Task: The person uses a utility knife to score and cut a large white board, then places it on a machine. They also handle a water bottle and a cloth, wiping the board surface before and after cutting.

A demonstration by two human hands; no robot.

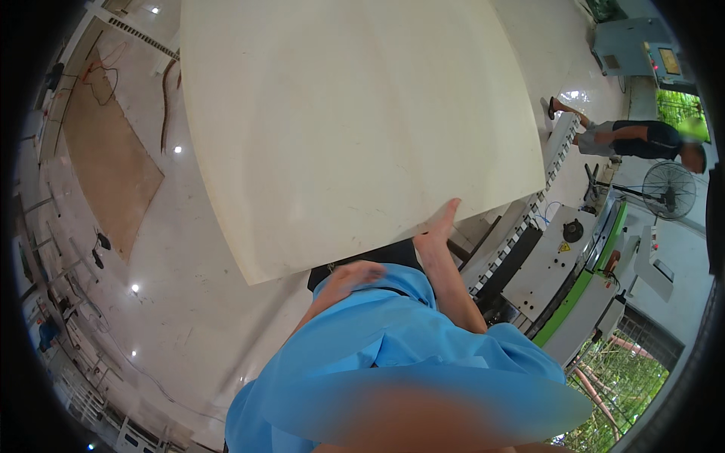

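Note:
A large, smooth, cream-coloured board (355, 136) spreads out ahead of me, its near edge running just in front of my waist. At the right part of that edge, my right hand (436, 233) grips the board, thumb lying on the top face and the other fingers hidden beneath. My left hand (355, 276), slightly blurred, is in front of my blue shirt (377, 332), a little short of the board's edge. Its fingers stretch to the right, and nothing shows in them. What bears the board's far part is hidden.
On my right stands a machine with a green strip (563, 313) beside a long toothed rail (555, 162). Beyond are a standing fan (667, 190), a person (630, 140) and a blue-grey cabinet (633, 47). A brown sheet (109, 155) lies on the pale floor (181, 302) to the left.

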